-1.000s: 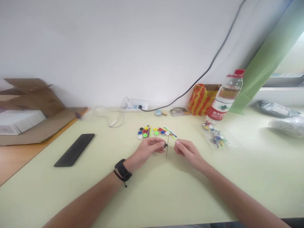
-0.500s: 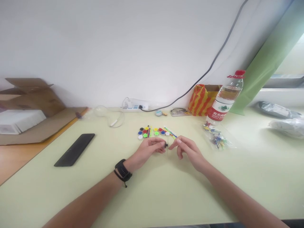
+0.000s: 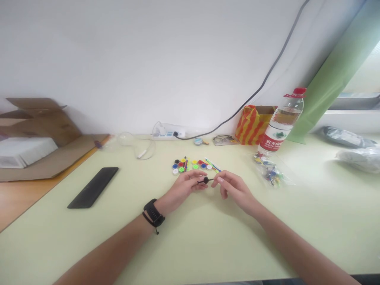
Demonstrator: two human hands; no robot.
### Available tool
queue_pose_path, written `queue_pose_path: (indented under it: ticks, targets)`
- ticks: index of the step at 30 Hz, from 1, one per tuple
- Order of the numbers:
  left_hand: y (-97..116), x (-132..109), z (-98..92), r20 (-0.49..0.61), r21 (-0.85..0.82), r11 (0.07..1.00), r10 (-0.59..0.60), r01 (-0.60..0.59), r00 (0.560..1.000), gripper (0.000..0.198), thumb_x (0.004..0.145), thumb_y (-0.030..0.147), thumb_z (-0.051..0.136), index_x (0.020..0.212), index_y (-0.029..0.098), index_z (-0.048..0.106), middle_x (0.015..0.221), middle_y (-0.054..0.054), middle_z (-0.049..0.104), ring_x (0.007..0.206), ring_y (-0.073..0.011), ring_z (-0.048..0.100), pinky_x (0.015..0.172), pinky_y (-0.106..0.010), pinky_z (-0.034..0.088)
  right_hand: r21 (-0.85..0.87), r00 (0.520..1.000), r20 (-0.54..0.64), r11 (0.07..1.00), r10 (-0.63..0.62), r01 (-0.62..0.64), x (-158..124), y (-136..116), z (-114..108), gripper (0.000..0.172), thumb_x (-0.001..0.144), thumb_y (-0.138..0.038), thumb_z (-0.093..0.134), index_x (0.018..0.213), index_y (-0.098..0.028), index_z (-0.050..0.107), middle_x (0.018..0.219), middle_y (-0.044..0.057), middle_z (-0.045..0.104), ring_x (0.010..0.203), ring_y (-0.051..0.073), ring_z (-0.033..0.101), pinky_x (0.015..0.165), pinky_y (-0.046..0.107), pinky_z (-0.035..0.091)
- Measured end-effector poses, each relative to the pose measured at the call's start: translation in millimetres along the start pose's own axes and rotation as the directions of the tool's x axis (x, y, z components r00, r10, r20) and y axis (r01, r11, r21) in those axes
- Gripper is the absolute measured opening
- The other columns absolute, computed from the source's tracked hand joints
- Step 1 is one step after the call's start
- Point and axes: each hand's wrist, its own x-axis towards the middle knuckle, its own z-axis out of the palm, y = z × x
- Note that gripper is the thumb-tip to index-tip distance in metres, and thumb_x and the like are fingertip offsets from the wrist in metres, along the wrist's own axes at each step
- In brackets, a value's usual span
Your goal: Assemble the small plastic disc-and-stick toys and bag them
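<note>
My left hand [image 3: 185, 188] and my right hand [image 3: 233, 190] meet over the pale green table [image 3: 190, 237]. Between their fingertips lies a thin dark stick with a small black button [image 3: 206, 180] threaded on it. The stick is level, and both hands pinch it, one at each end. A black band sits on my left wrist. Just behind the hands lies a cluster of coloured buttons and sticks [image 3: 194, 165].
A black phone [image 3: 93, 187] lies at the left. A water bottle [image 3: 280, 124], a clear bag of coloured pieces [image 3: 271, 172] and a striped bag [image 3: 251, 124] stand at the right. A power strip [image 3: 168, 132], glasses [image 3: 224, 139] and cardboard [image 3: 44, 134] line the back.
The stick hung upright from my left fingers a second ago. My right hand came in, took its end, and it now lies level between both hands.
</note>
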Motion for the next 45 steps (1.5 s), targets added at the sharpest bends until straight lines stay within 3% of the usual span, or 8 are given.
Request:
queue_pose_path:
  ticks: [4, 8, 15, 18, 20, 23, 32, 45]
  targets:
    - [1, 0, 0.6, -0.005, -0.004, 1.000, 0.004, -0.004, 1.000, 0.029, 0.080, 0.034, 0.084, 0.102, 0.018, 0.075, 0.104, -0.006, 0.070, 0.096, -0.0208, 0.069, 0.099, -0.041, 0.051, -0.021, 0.999, -0.021, 0.999, -0.042, 0.042, 0, 9, -1, 0.043, 0.097, -0.053, 0.057, 0.129, -0.025, 0.057, 0.092, 0.003, 0.064, 0.059, 0.012, 0.051, 0.057, 0.028, 0.049]
    - [-1, 1, -0.4, -0.004, 0.069, 0.995, 0.072, -0.071, 0.997, 0.032, 0.079, 0.036, 0.084, 0.103, 0.018, 0.074, 0.096, -0.005, 0.068, 0.090, -0.0173, 0.066, 0.095, -0.038, 0.052, -0.059, 0.994, -0.063, 0.995, -0.089, 0.086, 0, 17, -1, 0.072, 0.097, -0.046, 0.058, 0.159, -0.034, 0.023, 0.096, 0.001, 0.059, 0.061, 0.012, 0.051, 0.058, 0.028, 0.049]
    - [-4, 1, -3.6, 0.038, 0.057, 0.991, 0.118, -0.120, 0.992, 0.031, 0.080, 0.032, 0.084, 0.106, 0.019, 0.075, 0.098, -0.005, 0.070, 0.090, -0.0159, 0.066, 0.092, -0.034, 0.051, -0.110, 0.989, -0.040, 0.984, -0.143, 0.138, -4, 15, 3, 0.086, 0.098, -0.041, 0.057, 0.163, -0.038, 0.002, 0.101, 0.000, 0.058, 0.065, 0.013, 0.052, 0.063, 0.029, 0.049]
    - [-6, 1, -5.1, 0.032, 0.054, 0.991, 0.120, -0.122, 0.992, 0.030, 0.078, 0.031, 0.086, 0.104, 0.019, 0.076, 0.103, -0.006, 0.071, 0.093, -0.0170, 0.067, 0.094, -0.035, 0.051, -0.118, 0.986, -0.036, 0.980, -0.165, 0.159, -5, 15, 3, 0.058, 0.097, -0.041, 0.058, 0.152, -0.032, 0.040, 0.098, 0.001, 0.061, 0.065, 0.013, 0.053, 0.063, 0.029, 0.046]
    - [-6, 2, -5.6, 0.029, 0.058, 0.990, 0.126, -0.127, 0.992, 0.030, 0.078, 0.030, 0.086, 0.104, 0.018, 0.076, 0.102, -0.006, 0.072, 0.092, -0.0169, 0.067, 0.093, -0.035, 0.051, -0.142, 0.996, 0.017, 0.986, -0.088, 0.090, -4, 17, 0, 0.032, 0.100, -0.044, 0.050, 0.098, -0.021, 0.071, 0.075, 0.001, 0.060, 0.058, 0.013, 0.050, 0.059, 0.029, 0.042]
    - [-6, 2, -5.5, 0.011, 0.072, 0.988, 0.140, -0.140, 0.990, 0.030, 0.078, 0.031, 0.086, 0.104, 0.018, 0.076, 0.101, -0.006, 0.072, 0.089, -0.0169, 0.068, 0.091, -0.035, 0.052, -0.172, 0.991, 0.128, 0.985, 0.041, -0.018, 0, 19, -4, 0.064, 0.103, -0.051, 0.040, 0.047, -0.020, 0.044, 0.047, -0.002, 0.040, 0.047, 0.012, 0.037, 0.052, 0.029, 0.033]
    - [-5, 2, -5.0, 0.001, 0.098, 0.984, 0.146, -0.146, 0.989, 0.030, 0.081, 0.032, 0.084, 0.106, 0.018, 0.075, 0.102, -0.005, 0.070, 0.093, -0.0173, 0.067, 0.091, -0.032, 0.051, -0.095, 0.998, -0.005, 0.994, -0.061, 0.060, 3, 15, 1, 0.032, 0.092, -0.050, 0.066, 0.087, -0.020, 0.057, 0.075, 0.000, 0.057, 0.064, 0.013, 0.048, 0.059, 0.026, 0.041]
    - [-4, 1, -3.3, 0.023, 0.105, 0.983, 0.148, -0.150, 0.989, 0.030, 0.082, 0.033, 0.083, 0.105, 0.017, 0.074, 0.097, -0.005, 0.069, 0.090, -0.0174, 0.068, 0.090, -0.035, 0.053, 0.046, 0.999, -0.017, 0.998, -0.041, 0.041, 1, 6, 2, 0.027, 0.093, -0.047, 0.065, 0.092, -0.021, 0.058, 0.086, 0.003, 0.065, 0.058, 0.010, 0.051, 0.056, 0.027, 0.049]
